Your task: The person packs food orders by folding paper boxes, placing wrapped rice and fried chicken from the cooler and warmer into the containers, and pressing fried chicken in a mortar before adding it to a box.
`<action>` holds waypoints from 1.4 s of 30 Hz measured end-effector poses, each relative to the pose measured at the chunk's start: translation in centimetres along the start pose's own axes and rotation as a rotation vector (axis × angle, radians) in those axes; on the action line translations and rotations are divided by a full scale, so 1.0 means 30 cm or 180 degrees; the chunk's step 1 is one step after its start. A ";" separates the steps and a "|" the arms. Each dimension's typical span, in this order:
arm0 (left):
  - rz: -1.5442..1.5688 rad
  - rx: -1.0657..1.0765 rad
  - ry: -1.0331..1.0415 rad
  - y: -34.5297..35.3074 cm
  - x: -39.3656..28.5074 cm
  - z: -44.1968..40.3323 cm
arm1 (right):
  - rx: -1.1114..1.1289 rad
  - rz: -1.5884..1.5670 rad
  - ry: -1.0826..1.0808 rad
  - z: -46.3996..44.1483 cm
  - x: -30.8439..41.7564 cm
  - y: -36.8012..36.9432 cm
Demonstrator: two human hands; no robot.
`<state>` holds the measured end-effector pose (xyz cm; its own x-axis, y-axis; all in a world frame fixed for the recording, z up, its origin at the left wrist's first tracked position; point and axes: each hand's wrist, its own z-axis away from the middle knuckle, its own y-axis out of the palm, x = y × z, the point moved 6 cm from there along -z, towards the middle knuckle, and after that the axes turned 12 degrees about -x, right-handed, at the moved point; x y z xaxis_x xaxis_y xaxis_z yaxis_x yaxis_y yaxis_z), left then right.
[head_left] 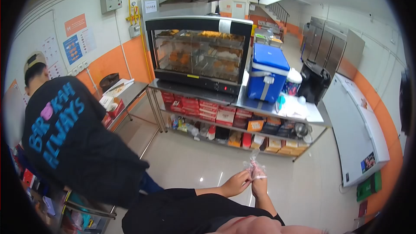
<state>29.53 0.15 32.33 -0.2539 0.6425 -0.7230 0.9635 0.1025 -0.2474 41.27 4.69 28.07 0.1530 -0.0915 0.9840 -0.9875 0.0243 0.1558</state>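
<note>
Both my hands are raised together in front of me, at the lower middle of the head view. A small crumpled piece of clear plastic (255,164), like a thin bag with reddish marks, sticks up from them. My left hand (236,183) reaches in from the left, its fingers closed at the plastic's lower edge. My right hand (259,185) points upward with its fingers closed around the plastic, which partly covers them. Whether anything lies inside the plastic is too small to tell.
A heated display case (197,56) with fried food and a blue cooler box (268,71) stand on a steel table (242,99) ahead. Red boxes (190,104) fill its shelf. A co-worker in a black shirt (78,143) bends at the left. A white chest freezer (353,125) stands right.
</note>
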 end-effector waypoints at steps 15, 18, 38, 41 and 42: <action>-0.0051 0.0824 -0.0213 0.149 0.577 -0.679 | -0.0203 -0.2301 0.1199 -0.758 -0.298 -0.114; -0.0234 0.0859 -0.0150 0.199 0.712 -0.801 | -0.0214 -0.2867 0.1439 -1.022 -0.418 -0.159; -0.1127 -0.0734 0.0611 -0.232 1.077 -1.450 | 0.2614 -0.1919 0.0749 -1.873 0.112 0.582; -0.1203 -0.0726 0.0640 -0.281 1.079 -1.518 | 0.2229 -0.2206 0.0702 -1.932 0.150 0.629; -0.1233 -0.0737 0.0709 -0.293 1.083 -1.542 | 0.2145 -0.2230 0.0680 -1.954 0.154 0.639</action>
<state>16.73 55.27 40.86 -0.5967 0.6679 -0.4448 0.8020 0.5151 -0.3025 25.27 63.09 40.66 0.6483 0.3138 0.6938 -0.4766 -0.5433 0.6911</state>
